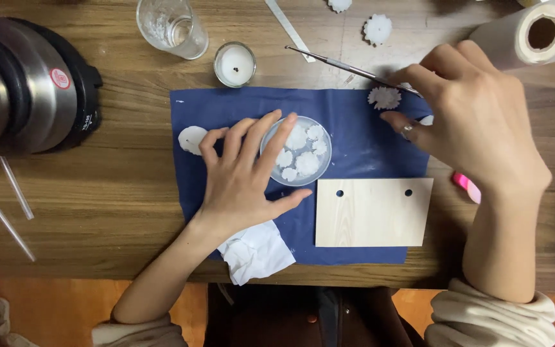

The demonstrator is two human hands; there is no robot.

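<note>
Tissue (256, 252) lies nearest us, beside the wooden board (374, 212). Our left hand (242, 180) rests open, fingers touching the round dish (298, 151) of white flowers on the blue cloth (354, 141). Farther off, our right hand (476, 122) pinches a metal tool (342, 64).

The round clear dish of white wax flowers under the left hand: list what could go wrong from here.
1. The left hand only rests fingertips on the round clear dish of white wax flowers; a nudge might slide it across the blue cloth.
2. The right hand holds a thin metal pick beside a loose white wax flower; it could chip the petals.
3. The right forearm hangs over the pale wooden board with two holes and may knock it.
</note>
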